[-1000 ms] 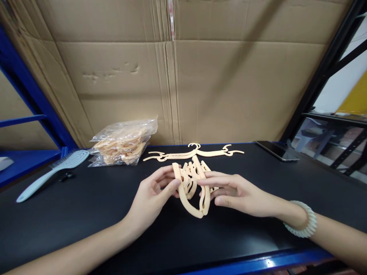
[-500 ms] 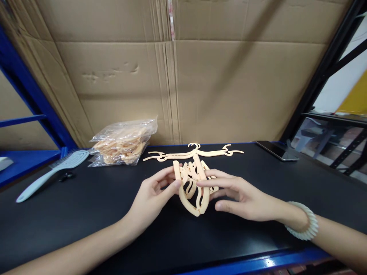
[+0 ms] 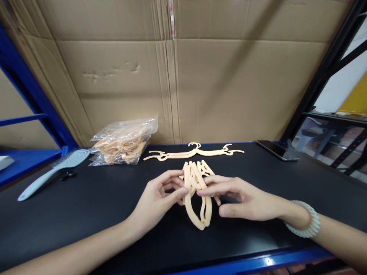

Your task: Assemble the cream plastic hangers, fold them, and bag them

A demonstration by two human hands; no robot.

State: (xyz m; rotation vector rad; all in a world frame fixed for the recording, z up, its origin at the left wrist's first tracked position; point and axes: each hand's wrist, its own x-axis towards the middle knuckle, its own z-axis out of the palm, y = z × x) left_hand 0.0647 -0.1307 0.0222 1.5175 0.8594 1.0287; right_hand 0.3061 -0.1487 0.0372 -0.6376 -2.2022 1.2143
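Observation:
A peach plastic folding hanger (image 3: 191, 212), its arms folded close together into a narrow loop, is held between my two hands over the black table. My left hand (image 3: 157, 196) pinches its left arm between thumb and fingers. On the other side, my right hand (image 3: 243, 198) has its fingers against the right arm, some of them hidden behind it, while the thumb stays apart. More peach hanger parts (image 3: 208, 168) show just behind the held one, and I cannot tell how they join. Farther back, an unfolded peach hanger (image 3: 212, 152) lies flat, hook pointing away.
Clear plastic bags (image 3: 123, 143) of peach hangers are stacked at the back left. A pale blue hairbrush (image 3: 54, 173) and a small black object (image 3: 67, 175) lie at the left. At the back right is a phone or tablet (image 3: 276, 150). Cardboard (image 3: 229, 76) stands behind the table.
The hanger's left arm has swung in towards the right arm, narrowing the loop. My left hand has moved right with it, and the hanger sits slightly nearer me.

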